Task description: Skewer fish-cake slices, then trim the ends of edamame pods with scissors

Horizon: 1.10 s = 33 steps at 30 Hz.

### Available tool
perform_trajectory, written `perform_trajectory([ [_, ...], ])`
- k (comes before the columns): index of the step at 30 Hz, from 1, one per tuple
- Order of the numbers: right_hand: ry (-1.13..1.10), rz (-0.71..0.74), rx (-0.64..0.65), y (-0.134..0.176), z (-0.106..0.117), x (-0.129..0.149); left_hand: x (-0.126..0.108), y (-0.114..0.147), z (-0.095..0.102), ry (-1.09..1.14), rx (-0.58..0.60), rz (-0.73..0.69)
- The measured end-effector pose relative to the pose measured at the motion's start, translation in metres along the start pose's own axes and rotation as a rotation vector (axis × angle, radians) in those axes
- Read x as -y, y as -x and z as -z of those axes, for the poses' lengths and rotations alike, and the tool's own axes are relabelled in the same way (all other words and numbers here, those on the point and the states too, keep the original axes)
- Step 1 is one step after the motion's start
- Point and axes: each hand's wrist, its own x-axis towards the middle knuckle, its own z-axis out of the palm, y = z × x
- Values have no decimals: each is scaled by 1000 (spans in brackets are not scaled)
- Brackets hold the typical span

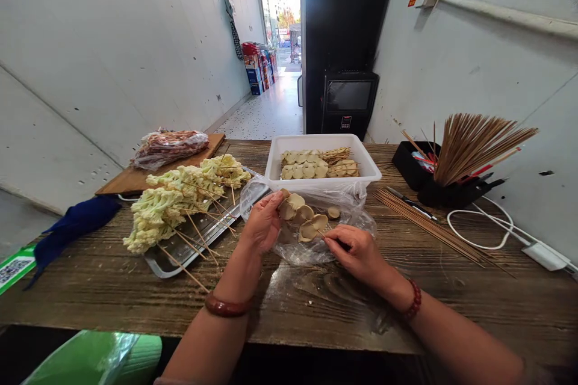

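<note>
My right hand (354, 249) is closed in a pinch on the lower end of a thin wooden skewer. Several thin, round, beige slices (303, 215) are threaded along it in an overlapping row. At the far end of that row, my left hand (265, 218) pinches a beige slice between thumb and fingers. Both hands are above a clear plastic bag (298, 254), where a loose slice (333, 212) shows. Just behind stands a white plastic tub (323, 187) holding finished-looking skewers of the same slices (304, 169).
Cauliflower skewers (180, 198) lie on a metal tray (169, 267) at left, sticks pointing toward me. Behind them, a bagged bundle (174, 147) rests on a wooden board (118, 183). Loose skewers (424, 222), a pen (412, 203), a black holder of sticks (445, 192) and a white cable (474, 246) lie right.
</note>
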Motion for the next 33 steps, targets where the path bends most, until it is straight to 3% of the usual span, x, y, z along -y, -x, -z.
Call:
perform_trajectory([
  [18,73,6,8,2,-6,5,9,-3,3,-69,-42,46],
  [23,-16,-38,9,0,-7,4,8,-2,2,-75,-44,63],
  [29,-293,-260,-17,-7,-6,-1,4,-1,0,-1,35,57],
  [33,-481,-453,-32,-10,-5,-2,9,1,-1,18,132,168],
])
